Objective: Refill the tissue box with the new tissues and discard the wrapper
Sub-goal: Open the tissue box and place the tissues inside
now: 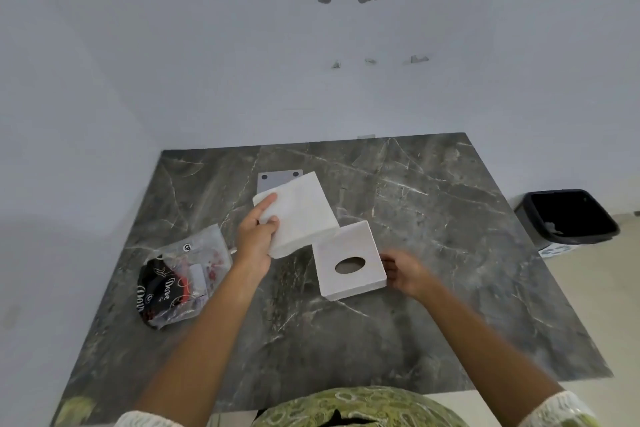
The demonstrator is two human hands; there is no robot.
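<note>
Two hands busy | my left hand [254, 239] clamps tissues [298, 215] above table [450, 253] | right hand [403, 274] grips box [349, 262] edge | wrapper [180, 277] lies left, bin [571, 218] far right | advice: flip box, square stack to opening, slide in flat.

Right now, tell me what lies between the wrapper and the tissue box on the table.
In the head view, the left hand holding the tissue stack sits between the wrapper and the tissue box; beneath is bare marble table.
</note>
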